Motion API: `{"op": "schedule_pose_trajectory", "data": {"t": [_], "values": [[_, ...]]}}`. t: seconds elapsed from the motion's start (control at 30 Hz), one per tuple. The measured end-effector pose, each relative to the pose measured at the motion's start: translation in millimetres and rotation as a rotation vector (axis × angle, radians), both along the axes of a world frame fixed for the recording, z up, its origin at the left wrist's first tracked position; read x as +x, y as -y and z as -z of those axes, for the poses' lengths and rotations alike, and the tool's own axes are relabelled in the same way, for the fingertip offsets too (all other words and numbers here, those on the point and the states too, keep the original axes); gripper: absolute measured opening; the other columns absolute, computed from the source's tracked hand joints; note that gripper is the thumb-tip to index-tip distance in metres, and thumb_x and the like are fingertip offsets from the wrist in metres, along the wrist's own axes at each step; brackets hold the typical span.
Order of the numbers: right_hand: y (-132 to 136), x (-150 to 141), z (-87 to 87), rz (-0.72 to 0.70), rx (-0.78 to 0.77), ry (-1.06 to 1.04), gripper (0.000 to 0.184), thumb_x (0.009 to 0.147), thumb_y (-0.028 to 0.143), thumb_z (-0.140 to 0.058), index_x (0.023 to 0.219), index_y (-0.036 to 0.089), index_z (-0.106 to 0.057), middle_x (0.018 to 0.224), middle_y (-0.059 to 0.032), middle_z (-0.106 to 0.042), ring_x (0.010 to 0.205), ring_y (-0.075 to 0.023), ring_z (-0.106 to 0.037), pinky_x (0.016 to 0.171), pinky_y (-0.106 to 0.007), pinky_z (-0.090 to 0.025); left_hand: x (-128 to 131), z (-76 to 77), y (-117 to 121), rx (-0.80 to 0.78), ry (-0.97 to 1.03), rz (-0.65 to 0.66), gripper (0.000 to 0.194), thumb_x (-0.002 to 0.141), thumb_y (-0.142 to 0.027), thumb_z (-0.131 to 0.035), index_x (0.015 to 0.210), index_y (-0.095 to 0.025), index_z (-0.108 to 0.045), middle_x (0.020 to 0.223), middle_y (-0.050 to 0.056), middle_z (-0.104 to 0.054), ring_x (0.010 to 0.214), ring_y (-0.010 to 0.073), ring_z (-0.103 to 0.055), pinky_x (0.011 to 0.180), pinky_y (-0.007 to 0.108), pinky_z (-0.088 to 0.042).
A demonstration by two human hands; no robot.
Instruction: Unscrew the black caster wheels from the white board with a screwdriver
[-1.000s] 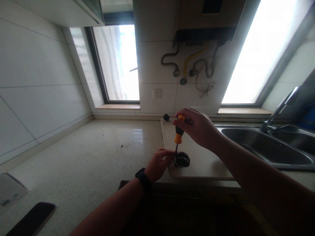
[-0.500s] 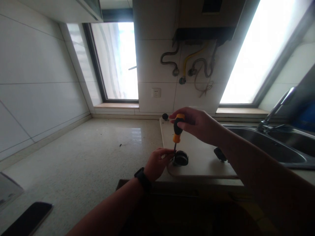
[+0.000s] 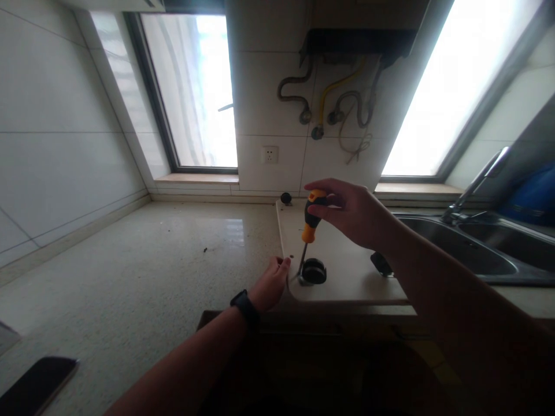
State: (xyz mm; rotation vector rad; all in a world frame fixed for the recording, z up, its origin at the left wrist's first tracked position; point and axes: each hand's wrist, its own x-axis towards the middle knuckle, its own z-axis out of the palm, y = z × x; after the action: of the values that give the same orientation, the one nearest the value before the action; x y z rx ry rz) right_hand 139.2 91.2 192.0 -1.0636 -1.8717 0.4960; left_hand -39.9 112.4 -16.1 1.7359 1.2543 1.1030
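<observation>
A pale board (image 3: 347, 277) lies on the counter by the sink, with black caster wheels fixed on it. My right hand (image 3: 353, 214) grips the black and orange handle of a screwdriver (image 3: 309, 228), whose tip points down at the base of the nearest caster (image 3: 313, 271). My left hand (image 3: 271, 283), with a dark watch on its wrist, rests curled against the board's left edge beside that caster. A second caster (image 3: 381, 264) shows past my right forearm and a third caster (image 3: 285, 198) stands at the board's far corner.
A steel sink (image 3: 468, 254) with a tap (image 3: 474, 188) lies to the right. A dark phone (image 3: 37, 384) rests at the counter's near left. Windows, a wall socket (image 3: 270, 155) and hoses under a heater fill the back wall. A dark opening sits below the board.
My left hand has let go of the caster's base and slid left to the board's edge. The screwdriver has tilted slightly. The view has shifted a little right and down.
</observation>
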Motion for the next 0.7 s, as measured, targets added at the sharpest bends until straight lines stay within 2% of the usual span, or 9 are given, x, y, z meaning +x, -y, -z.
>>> {"op": "schedule_pose_trajectory", "data": {"t": [0.1, 0.23, 0.33, 0.47, 0.7], "values": [[2, 3, 2.2, -0.009, -0.001, -0.011, 0.043, 0.082, 0.04, -0.078, 0.122, 0.025, -0.07, 0.107, -0.0063, -0.074, 0.093, -0.0216, -0.074, 0.079, -0.036, -0.064, 2, 0.5, 6, 0.027, -0.056, 0.017, 0.04, 0.107, -0.049, -0.037, 0.093, -0.021, -0.063, 0.077, 0.008, -0.066, 0.073, 0.0245, -0.066, 0.072, 0.038, -0.05], [6, 7, 2.2, -0.006, 0.001, 0.026, 0.041, 0.084, 0.039, -0.077, 0.122, 0.026, -0.07, 0.105, -0.0051, -0.073, 0.094, -0.0212, -0.074, 0.081, -0.036, -0.063, 1, -9.9, 17, 0.086, -0.179, -0.005, 0.033, 0.105, -0.043, -0.041, 0.091, -0.021, -0.063, 0.08, 0.012, -0.068, 0.074, 0.0284, -0.066, 0.075, 0.041, -0.047], [11, 11, 1.0, -0.022, -0.013, 0.04, 0.041, 0.085, 0.038, -0.076, 0.124, 0.027, -0.07, 0.106, -0.0053, -0.074, 0.095, -0.0219, -0.074, 0.082, -0.038, -0.064, 6, -16.4, 26, 0.115, -0.277, 0.016, 0.031, 0.104, -0.039, -0.042, 0.091, -0.021, -0.063, 0.075, 0.01, -0.066, 0.065, 0.0259, -0.063, 0.068, 0.038, -0.045], [20, 17, -0.7, -0.071, -0.043, 0.005, 0.043, 0.085, 0.033, -0.075, 0.127, 0.029, -0.069, 0.113, -0.0057, -0.074, 0.103, -0.0224, -0.074, 0.091, -0.039, -0.064, 15, -20.0, 40, 0.134, -0.437, 0.049, 0.039, 0.107, -0.04, -0.032, 0.094, -0.021, -0.063, 0.067, 0.007, -0.064, 0.055, 0.022, -0.057, 0.057, 0.033, -0.035], [40, 36, -1.8, -0.145, -0.115, -0.033, 0.047, 0.087, 0.028, -0.072, 0.133, 0.027, -0.063, 0.122, -0.0069, -0.074, 0.117, -0.0243, -0.071, 0.106, -0.047, -0.059, 22, -20.9, 52, 0.153, -0.45, 0.148, 0.039, 0.107, -0.048, -0.036, 0.091, -0.022, -0.061, 0.069, 0.006, -0.066, 0.054, 0.0203, -0.054, 0.056, 0.033, -0.024]]}}
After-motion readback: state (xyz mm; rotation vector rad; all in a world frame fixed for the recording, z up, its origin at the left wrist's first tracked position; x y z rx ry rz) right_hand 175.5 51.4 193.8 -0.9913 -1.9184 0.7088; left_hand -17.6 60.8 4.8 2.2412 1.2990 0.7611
